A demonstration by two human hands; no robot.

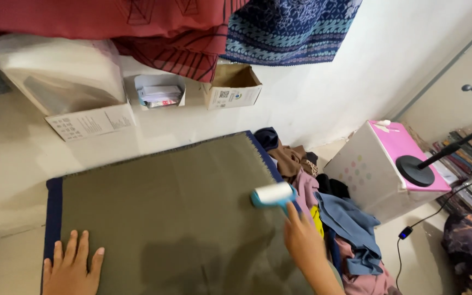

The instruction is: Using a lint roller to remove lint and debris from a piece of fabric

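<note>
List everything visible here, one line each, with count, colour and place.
olive cloth: one, olive green with navy edge, spread flat at centre
lint roller: one, white roll on teal holder, on the cloth's right side
clothes pile: one, mixed colours, right of the cloth
white box: one, white with pink top, far right
cardboard box: one, brown and white, by the wall
left hand: flat on the cloth's near left corner
right hand: gripping the lint roller's handle

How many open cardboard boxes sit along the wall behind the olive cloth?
2. A small white box holding packets sits left of a brown-flapped box, both under the hanging fabrics. The white bag may hide others. The right hand holds the lint roller.
</note>
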